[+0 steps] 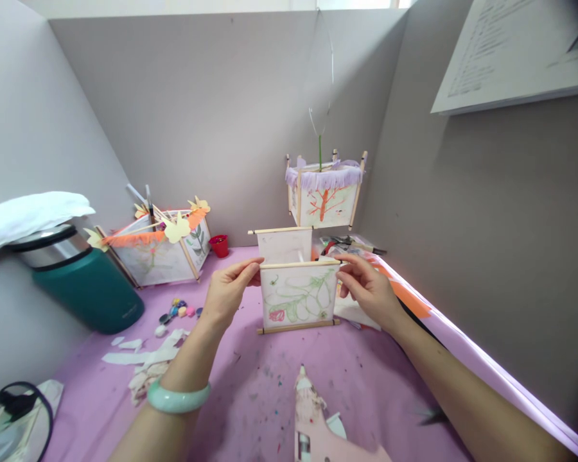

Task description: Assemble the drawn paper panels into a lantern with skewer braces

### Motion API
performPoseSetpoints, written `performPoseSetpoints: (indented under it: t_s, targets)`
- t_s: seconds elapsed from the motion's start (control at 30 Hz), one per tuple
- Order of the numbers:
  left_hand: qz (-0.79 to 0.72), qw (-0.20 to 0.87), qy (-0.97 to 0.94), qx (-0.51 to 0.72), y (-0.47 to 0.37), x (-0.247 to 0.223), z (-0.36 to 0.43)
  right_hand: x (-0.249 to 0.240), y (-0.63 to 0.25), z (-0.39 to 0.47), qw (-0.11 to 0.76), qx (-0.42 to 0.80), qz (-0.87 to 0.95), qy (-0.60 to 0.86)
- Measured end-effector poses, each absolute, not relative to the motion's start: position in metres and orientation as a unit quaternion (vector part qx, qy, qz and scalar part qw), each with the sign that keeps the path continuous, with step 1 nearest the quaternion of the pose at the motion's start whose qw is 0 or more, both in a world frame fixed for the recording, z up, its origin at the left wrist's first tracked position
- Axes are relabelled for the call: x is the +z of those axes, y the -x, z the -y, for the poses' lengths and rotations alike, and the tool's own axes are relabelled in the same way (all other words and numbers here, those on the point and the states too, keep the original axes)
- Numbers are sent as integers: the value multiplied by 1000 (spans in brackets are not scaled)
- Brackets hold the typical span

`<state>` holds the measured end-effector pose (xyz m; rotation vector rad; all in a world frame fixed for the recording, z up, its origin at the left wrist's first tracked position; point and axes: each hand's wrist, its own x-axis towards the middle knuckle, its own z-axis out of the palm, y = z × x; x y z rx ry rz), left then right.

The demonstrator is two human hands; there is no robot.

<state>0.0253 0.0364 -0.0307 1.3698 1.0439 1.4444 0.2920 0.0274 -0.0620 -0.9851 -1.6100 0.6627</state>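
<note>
A paper lantern [298, 295] with wooden sticks along its top and bottom edges stands upright in front of me. Green leaf-like lines and a small red patch are drawn on its near panel. My left hand [228, 289] pinches the left end of the near top stick, and my right hand [368, 292] pinches the right end. Behind this panel rises a second white panel [285, 247] with its own top stick. A pale pink hot glue gun [313, 427] lies in front, nozzle pointing away from me.
Left stand an orange-fringed lantern [149, 256] holding brushes, a teal bottle [89, 289] and a red cup [219, 246]. Paint pots [182, 309] and paper scraps [144, 353] lie nearby. A purple-fringed lantern [324, 199] hangs behind. Tools [349, 244] lie at back right; grey partitions [231, 115] enclose the table.
</note>
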Motion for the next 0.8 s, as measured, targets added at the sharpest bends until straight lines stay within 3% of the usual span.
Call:
performPoseSetpoints:
  t_s: [0.37, 0.67, 0.8]
  targets:
    - [-432, 360, -620, 547, -23, -32, -34, -62, -292, -27, 542, 276, 678, 414]
    - [-391, 94, -748, 528, -23, -29, -32, -59, -291, -25, 537, 280, 678, 417]
    - [-375, 41, -779, 501, -26, -24, -29, -62, -291, -26, 540, 284, 682, 405]
